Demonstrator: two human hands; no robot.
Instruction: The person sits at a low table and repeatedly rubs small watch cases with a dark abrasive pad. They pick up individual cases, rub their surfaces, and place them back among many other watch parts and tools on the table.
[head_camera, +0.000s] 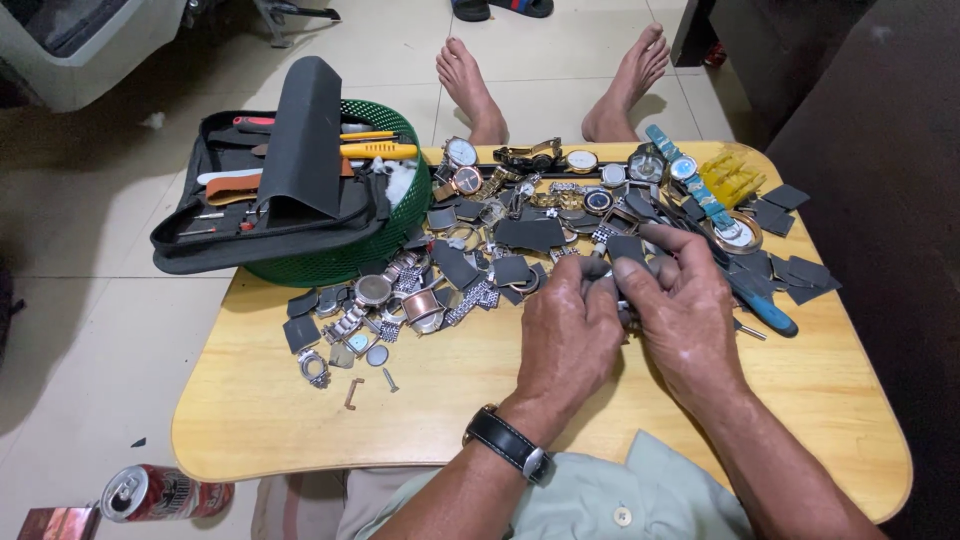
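Red can (165, 493) on floor; hands (625, 310) over watch parts (480, 250).

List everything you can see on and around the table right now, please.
Low wooden table: one, yellow-tan, centre.
Watches and watch parts: many, silver, gold and dark, heaped on the table's far half.
Blue-strapped watch: one, far right.
Blue-handled tool: one, right of the hands.
Black zip tool case: one, open, on a green plastic basket, left corner.
Red drink can: one, lying on the floor, bottom left.
Bare feet: two, beyond the table.
Left hand: wears a black wristwatch, pinching a small part.
Right hand: pinching the same part.
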